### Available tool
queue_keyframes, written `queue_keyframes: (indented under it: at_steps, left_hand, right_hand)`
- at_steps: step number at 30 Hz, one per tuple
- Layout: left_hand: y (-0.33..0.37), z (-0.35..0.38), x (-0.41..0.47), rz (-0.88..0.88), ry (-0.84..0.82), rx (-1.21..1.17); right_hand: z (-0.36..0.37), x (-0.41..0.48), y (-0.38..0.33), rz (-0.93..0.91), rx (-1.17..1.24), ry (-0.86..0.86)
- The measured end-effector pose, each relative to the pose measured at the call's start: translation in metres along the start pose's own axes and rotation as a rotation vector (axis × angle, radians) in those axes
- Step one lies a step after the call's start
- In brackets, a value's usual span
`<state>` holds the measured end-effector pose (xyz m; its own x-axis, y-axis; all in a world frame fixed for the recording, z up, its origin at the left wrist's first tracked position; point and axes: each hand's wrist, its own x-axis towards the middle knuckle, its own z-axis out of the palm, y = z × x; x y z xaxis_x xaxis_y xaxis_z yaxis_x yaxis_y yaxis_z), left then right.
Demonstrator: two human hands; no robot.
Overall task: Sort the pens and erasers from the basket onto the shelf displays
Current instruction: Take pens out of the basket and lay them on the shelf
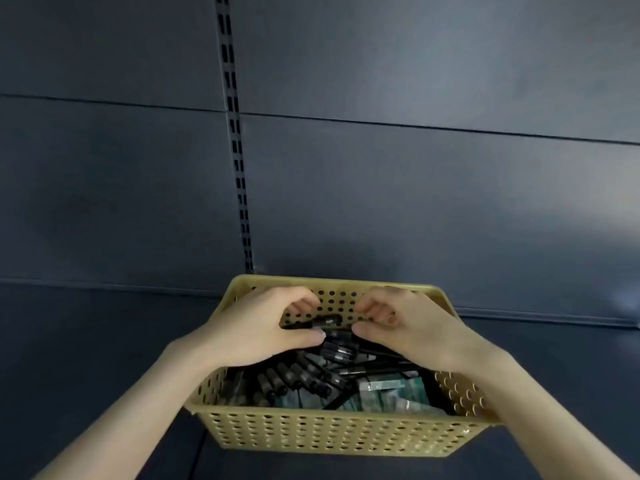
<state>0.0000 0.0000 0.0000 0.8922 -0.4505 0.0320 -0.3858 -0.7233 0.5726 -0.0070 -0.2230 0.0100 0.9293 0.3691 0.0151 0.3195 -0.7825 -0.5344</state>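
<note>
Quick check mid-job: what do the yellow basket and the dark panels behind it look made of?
Perforated yellow basket: likely moulded plastic, matte, given its even round holes and rolled rim. Dark blue-grey back panels: probably painted sheet metal; soft sheen, slotted upright between them.

1. You will find no text, brand, number or sign that can be read anywhere in this view.
2. The greenish packets [391, 393] at the near right of your basket [329, 438] are too blurred for any lettering to be made out.
3. The black pens [304, 372] piled in the basket show only dark barrels and caps, and nothing on them is legible.
4. The dark back panel [415, 185] of the shelf and its slotted upright [239, 168] carry no label you can read.
</note>
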Motion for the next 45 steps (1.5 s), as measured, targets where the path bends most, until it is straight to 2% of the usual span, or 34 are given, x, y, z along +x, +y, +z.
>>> queue_keyframes:
  at_steps: [5,8,11,14,22,30,37,42,45]
  left_hand:
    - [-0.006,-0.003,0.011,-0.05,-0.419,0.062]
    - [-0.012,-0.014,0.018,-0.027,-0.63,0.097]
    - [-0.017,-0.018,0.028,-0.015,-0.738,0.171]
    - [-0.02,-0.008,0.036,0.011,-0.723,0.239]
    - [-0.019,0.008,0.046,-0.012,-0.631,0.186]
    - [-0.018,0.012,0.047,0.016,-0.645,0.121]
    - [-0.014,0.013,0.045,0.036,-0.671,0.024]
    - [-0.014,0.012,0.042,0.093,-0.582,-0.137]
    - [-0.013,0.01,0.043,0.103,-0.461,-0.219]
  right_hand:
    - [0.007,0.018,0.009,0.05,-0.184,-0.294]
    - [0.011,0.027,0.011,0.047,-0.3,-0.342]
    - [0.014,0.028,0.009,0.069,-0.275,-0.375]
    - [0.016,0.028,0.011,0.074,-0.234,-0.394]
    - [0.02,0.031,0.018,0.156,-0.065,-0.46]
    - [0.015,0.028,0.017,0.174,-0.023,-0.547]
    - [0.009,0.021,0.023,0.194,0.041,-0.541]
    - [0.007,0.016,0.019,0.223,0.268,-0.519]
    - [0.005,0.014,0.018,0.222,0.368,-0.441]
